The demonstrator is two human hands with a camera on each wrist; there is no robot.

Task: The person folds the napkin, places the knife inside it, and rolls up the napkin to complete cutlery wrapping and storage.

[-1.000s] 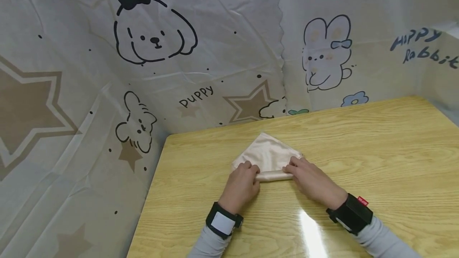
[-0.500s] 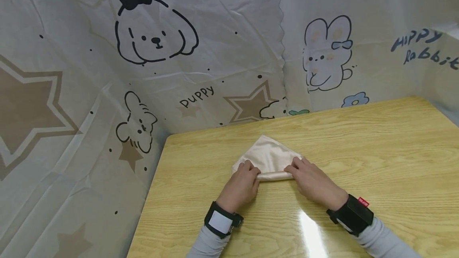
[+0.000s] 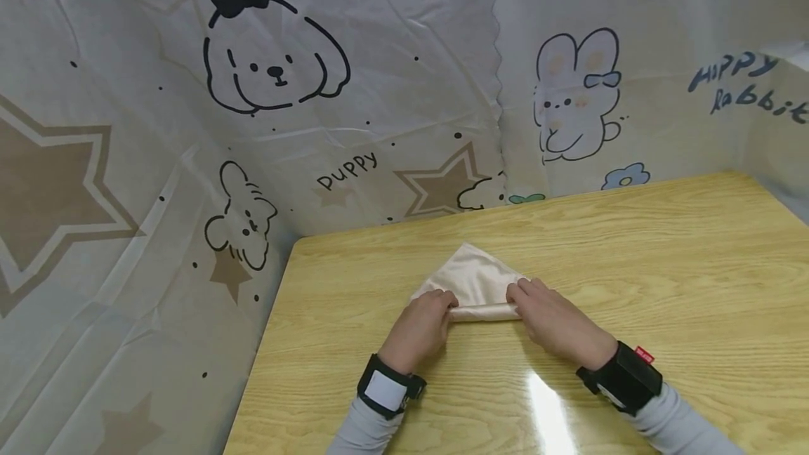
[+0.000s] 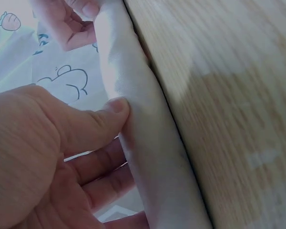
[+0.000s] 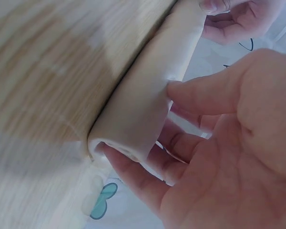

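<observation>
A shiny cream cloth (image 3: 470, 276) lies on the table, its far part flat and pointed. Along its near side runs a rolled edge (image 3: 483, 312). My left hand (image 3: 418, 328) grips the left part of this roll. In the left wrist view the thumb (image 4: 97, 121) presses the near side while curled fingers reach round the far side. At the right end, my right hand (image 3: 559, 321) holds the roll between thumb (image 5: 205, 93) and fingers. One right finger (image 5: 138, 176) touches the open end of the roll, where its layers show.
The wood-grain table (image 3: 663, 265) extends far to the right of the cloth. Behind and to the left hangs a pale sheet (image 3: 411, 90) printed with cartoon animals and stars. A black strap with a box (image 3: 622, 378) sits on the right wrist, another strap (image 3: 388, 385) on the left.
The cloth's far tip has come slightly nearer to me. My hands have moved a little apart, the left one leftward and the right one rightward, both still gripping the roll.
</observation>
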